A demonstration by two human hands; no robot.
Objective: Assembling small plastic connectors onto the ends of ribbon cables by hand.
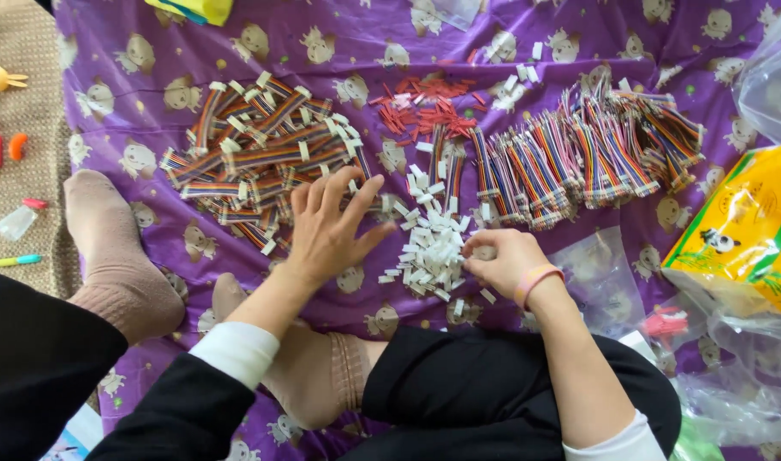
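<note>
Bare purple cloth (151,64) is left free at upper left; centre is blocked by cable bundles (254,154) and white connectors (429,248).

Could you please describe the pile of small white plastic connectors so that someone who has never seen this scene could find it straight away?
Start from the purple patterned cloth spread over the floor. Near its middle, between the person's left hand and right hand, lies the pile of white connectors. Unlike the rainbow ribbon cable bundles behind it and the small red pieces farther back, it is plain white with no wires.
</note>
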